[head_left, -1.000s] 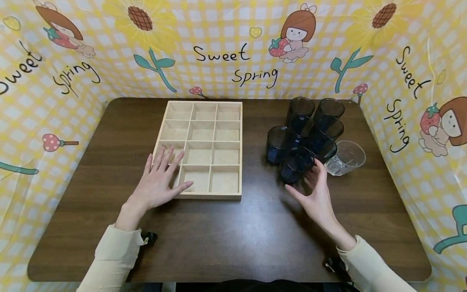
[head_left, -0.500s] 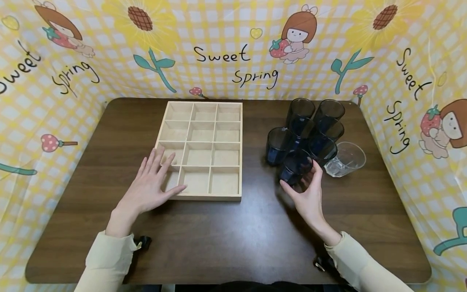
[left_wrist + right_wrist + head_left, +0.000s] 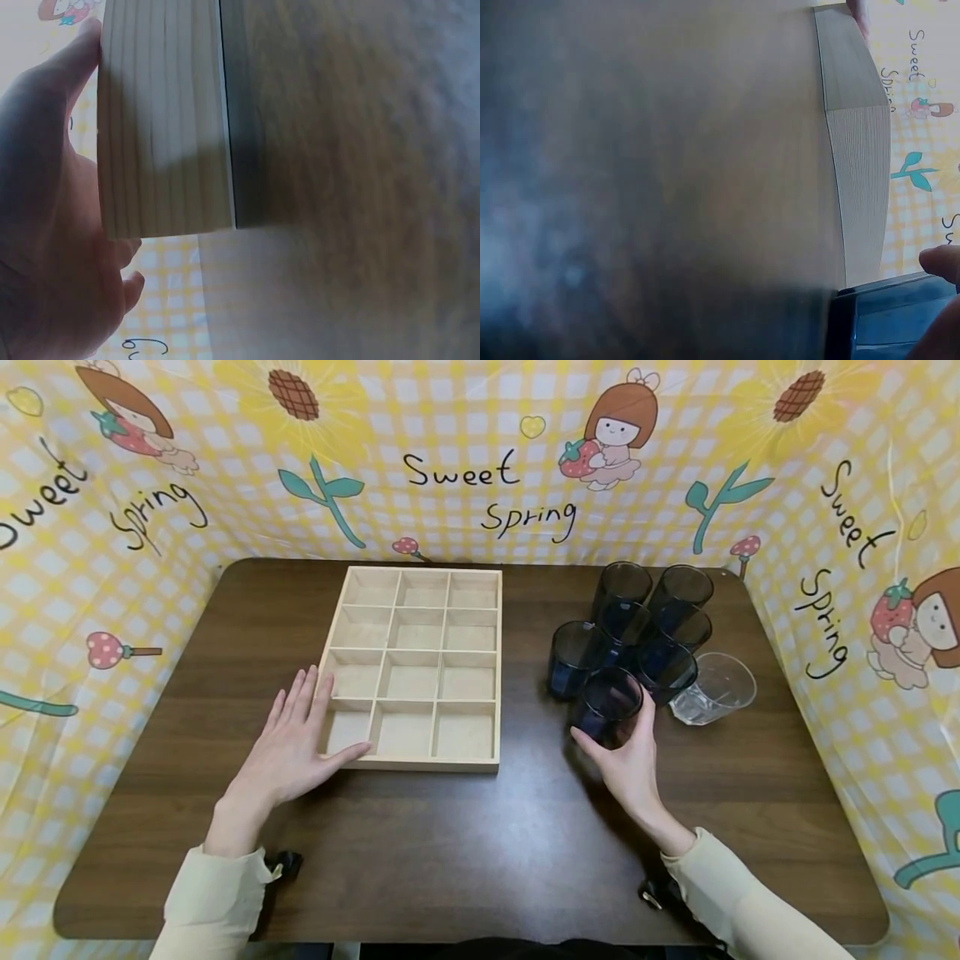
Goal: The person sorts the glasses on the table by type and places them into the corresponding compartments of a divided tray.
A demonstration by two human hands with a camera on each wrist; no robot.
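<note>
My right hand (image 3: pixel 628 766) grips a dark blue-tinted drinking glass (image 3: pixel 602 706) between thumb and fingers, at the front of a cluster of similar glasses. In the right wrist view, the thumb and part of the hand show beside that glass (image 3: pixel 900 315). My left hand (image 3: pixel 288 747) lies at the front left corner of a pale wooden divided tray (image 3: pixel 420 766), fingers straight and thumb spread over its front edge. The left wrist view shows the thumb against the tray's wooden side (image 3: pixel 165 127).
Several more dark glasses stand behind the gripped one, among them a left one (image 3: pixel 577 660) and a far right one (image 3: pixel 681 593). A clear glass (image 3: pixel 712 689) stands to their right. Patterned cloth (image 3: pixel 450 427) encloses the brown table (image 3: pixel 450 860) at the back and sides.
My left hand has slid left, off the compartments to the tray's corner. My right hand has moved slightly left and closed round the front dark glass, which now stands more upright.
</note>
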